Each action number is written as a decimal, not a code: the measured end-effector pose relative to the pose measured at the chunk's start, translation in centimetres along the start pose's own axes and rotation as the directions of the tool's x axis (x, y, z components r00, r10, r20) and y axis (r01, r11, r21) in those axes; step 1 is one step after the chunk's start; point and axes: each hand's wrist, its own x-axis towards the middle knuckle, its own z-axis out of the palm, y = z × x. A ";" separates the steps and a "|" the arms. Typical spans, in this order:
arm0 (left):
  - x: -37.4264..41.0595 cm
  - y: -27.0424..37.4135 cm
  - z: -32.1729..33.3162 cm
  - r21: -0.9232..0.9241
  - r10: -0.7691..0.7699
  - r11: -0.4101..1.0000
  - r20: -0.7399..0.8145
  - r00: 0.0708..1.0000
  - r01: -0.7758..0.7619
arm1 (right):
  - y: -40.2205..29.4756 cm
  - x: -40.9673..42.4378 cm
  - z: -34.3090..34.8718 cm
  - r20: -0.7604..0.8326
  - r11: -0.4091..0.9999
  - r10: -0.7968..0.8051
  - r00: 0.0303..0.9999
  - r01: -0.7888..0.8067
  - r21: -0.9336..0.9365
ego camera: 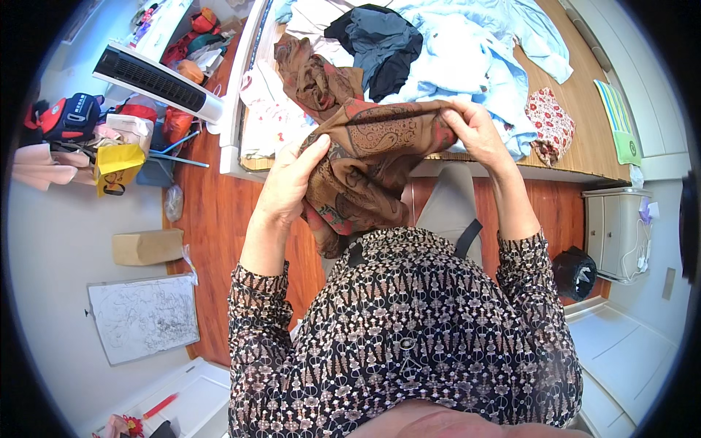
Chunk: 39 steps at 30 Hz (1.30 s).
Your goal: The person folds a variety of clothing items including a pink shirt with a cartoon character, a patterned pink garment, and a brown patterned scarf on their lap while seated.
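Observation:
A brown paisley-patterned cloth garment [378, 137] with red patches stretches between my two hands. My left hand [287, 183] pinches its left side, thumb on top. At its upper right edge, my right hand [475, 128] grips the fabric between thumb and fingers. Part of the garment hangs in folds in front of my waist, and a bunched part reaches onto the bed [547, 60]. Beyond it lie a dark grey and black garment [383, 46], a pile of light blue clothing [465, 60] and a white printed garment [274, 109].
A red floral cloth [550, 126] and a striped green towel [619, 120] lie at the bed's right. A white tower fan [159, 82] stands left of the bed near piled bags [120, 126]. Right of me are a bedside cabinet [616, 235] and a black-lined bin [575, 274].

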 end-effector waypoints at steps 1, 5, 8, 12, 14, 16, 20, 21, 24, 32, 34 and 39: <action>0.3 -0.3 -0.3 0.002 0.012 1.000 0.005 1.000 -0.012 | -0.2 0.0 -0.1 -0.064 0.996 -0.076 0.995 0.072 -0.059; 2.0 -2.3 -3.6 0.326 -0.036 0.945 0.202 0.979 -0.033 | -1.5 0.0 -1.3 -0.257 0.983 -0.147 0.955 0.112 -0.145; 2.4 -2.4 -4.6 0.490 -0.170 0.872 0.341 0.924 -0.021 | -3.7 -0.2 -2.9 -0.307 0.926 -0.344 0.888 0.266 -0.268; 2.3 -2.0 -3.4 0.420 -0.095 0.907 0.276 0.956 -0.031 | -4.4 -0.7 -4.0 -0.224 0.912 -0.359 0.906 0.290 -0.290; 2.8 -1.2 -3.3 0.327 -0.027 0.945 0.125 0.992 -0.016 | -4.2 -0.7 -4.3 -0.206 0.911 -0.364 0.908 0.301 -0.283; 3.5 0.0 -2.4 0.093 0.020 0.995 0.012 1.000 -0.021 | -4.0 -1.0 -4.6 -0.199 0.924 -0.325 0.924 0.266 -0.274; 4.9 2.7 -1.7 -0.081 0.027 0.996 -0.177 0.984 -0.042 | -4.8 -1.4 -4.1 -0.145 0.961 -0.172 0.974 0.134 -0.243; 5.4 3.2 -1.7 -0.146 0.025 0.988 -0.151 0.988 -0.047 | -5.2 -1.5 -4.0 -0.127 0.966 -0.134 0.983 0.101 -0.239; 6.8 4.4 -2.0 -0.353 0.007 0.935 -0.057 0.998 -0.027 | -4.3 -1.6 -4.2 -0.056 0.959 -0.085 0.995 0.066 -0.275; 7.7 6.4 -1.1 -0.435 0.144 0.891 0.000 0.990 -0.129 | -2.3 -2.8 -2.7 -0.054 0.912 -0.016 0.998 -0.008 -0.409; 7.5 6.9 -0.8 -0.347 0.148 0.928 0.003 0.989 -0.138 | -1.8 -2.9 -2.7 -0.129 0.834 -0.155 0.980 0.060 -0.548; 7.2 7.3 -0.4 -0.336 0.111 0.935 -0.025 0.993 -0.113 | -1.9 -2.9 -2.1 -0.282 0.801 -0.273 0.920 0.055 -0.596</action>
